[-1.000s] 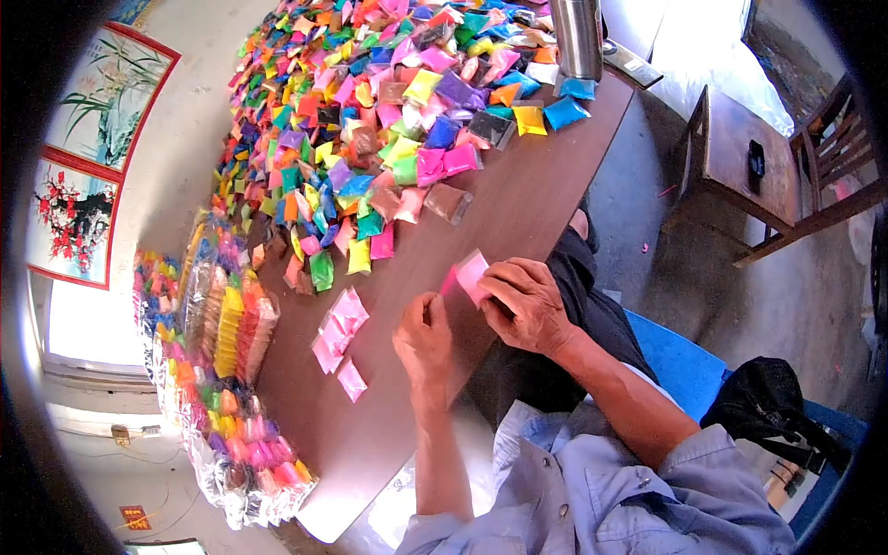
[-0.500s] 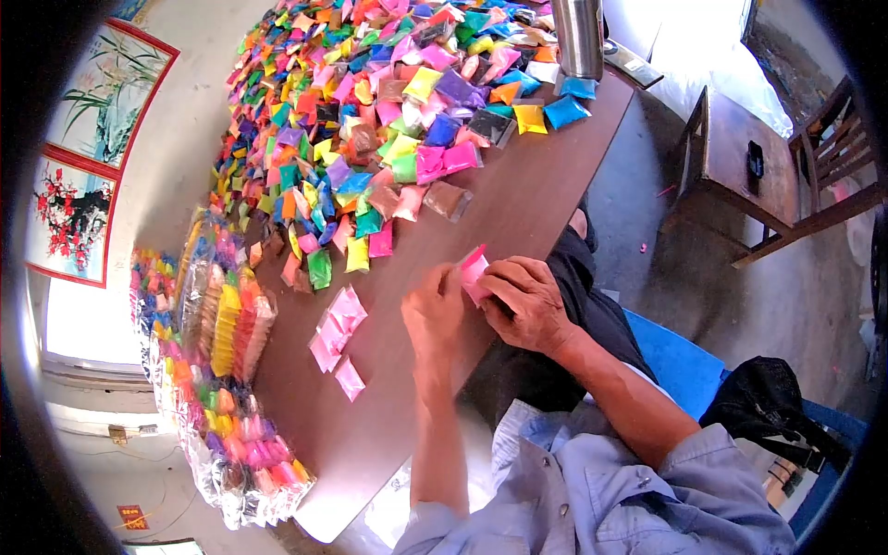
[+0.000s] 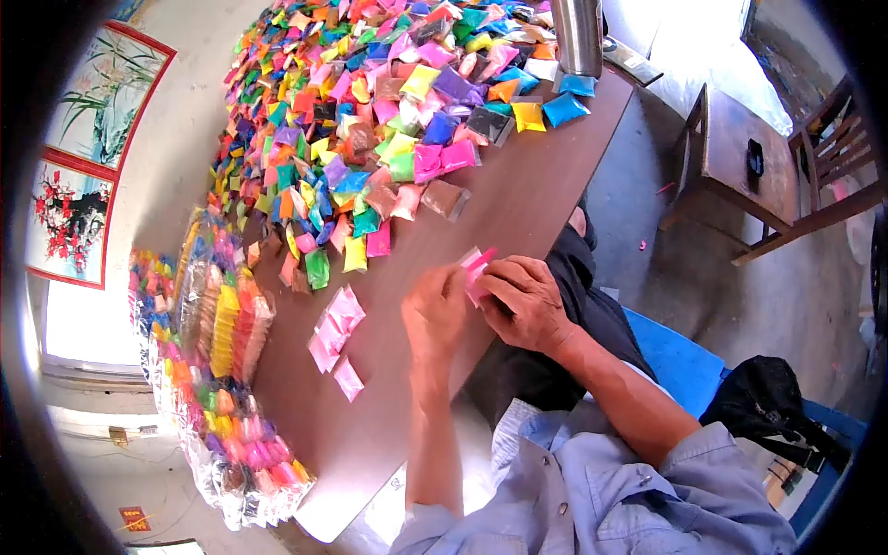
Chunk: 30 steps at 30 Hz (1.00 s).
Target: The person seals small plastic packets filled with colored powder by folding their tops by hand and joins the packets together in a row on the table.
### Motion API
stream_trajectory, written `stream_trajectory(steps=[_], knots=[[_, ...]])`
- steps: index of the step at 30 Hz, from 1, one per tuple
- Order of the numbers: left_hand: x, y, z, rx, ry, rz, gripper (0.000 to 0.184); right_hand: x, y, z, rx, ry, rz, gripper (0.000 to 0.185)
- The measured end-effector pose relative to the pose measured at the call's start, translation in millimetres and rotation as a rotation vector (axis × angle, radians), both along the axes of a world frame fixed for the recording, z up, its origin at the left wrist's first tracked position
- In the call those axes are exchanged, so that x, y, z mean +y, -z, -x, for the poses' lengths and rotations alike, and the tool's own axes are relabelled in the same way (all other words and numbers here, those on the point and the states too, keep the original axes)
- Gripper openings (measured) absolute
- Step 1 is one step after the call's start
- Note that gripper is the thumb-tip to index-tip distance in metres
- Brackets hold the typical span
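A small clear packet with bright pink filling (image 3: pixel 475 266) is held up over the near edge of the table. My right hand (image 3: pixel 525 298) pinches its right side, with fingers curled over it. On the opposite side, my left hand (image 3: pixel 435 305) is closed, its thumb and fingertips at the packet's edge; part of that grip is hidden. Several pale pink packets (image 3: pixel 339 319) lie on the tabletop left of my left hand, partly overlapping. Another pink packet (image 3: pixel 349 378) rests just below that group.
A large heap of multicoloured packets (image 3: pixel 370 120) covers the far part of the brown table (image 3: pixel 388 435). Bundled packets in clear bags (image 3: pixel 227 324) line the left edge. A steel flask (image 3: pixel 578 37) stands at the back right. A wooden chair (image 3: pixel 749 166) is on the right.
The pink packet has turned slightly between my hands, and more of its clear end shows. My left hand, blurred before, is sharper and has shifted little. The packets on the table stay put.
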<state>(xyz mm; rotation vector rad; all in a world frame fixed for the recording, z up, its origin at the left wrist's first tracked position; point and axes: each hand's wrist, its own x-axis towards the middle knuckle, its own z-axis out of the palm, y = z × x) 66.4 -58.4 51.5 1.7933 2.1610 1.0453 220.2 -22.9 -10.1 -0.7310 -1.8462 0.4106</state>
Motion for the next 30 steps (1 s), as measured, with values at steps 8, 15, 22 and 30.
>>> stream_trajectory(steps=[8, 15, 22, 30], knots=[[0, 4, 15, 0.029, -0.053, -0.023, 0.015, -1, -3, -3, 0.008, 0.001, 0.014, 0.031], [-23, 1, 0, -0.034, -0.022, 0.007, 0.015, -1, -5, -1, 0.01, 0.004, 0.004, 0.029], [-17, 14, 17, -0.02, -0.125, -0.002, 0.015, -1, -5, -2, -0.019, -0.012, 0.018, 0.03], [-35, 7, 0, -0.126, -0.129, -0.029, 0.014, -1, -4, 0, -0.01, -0.007, 0.011, 0.028]])
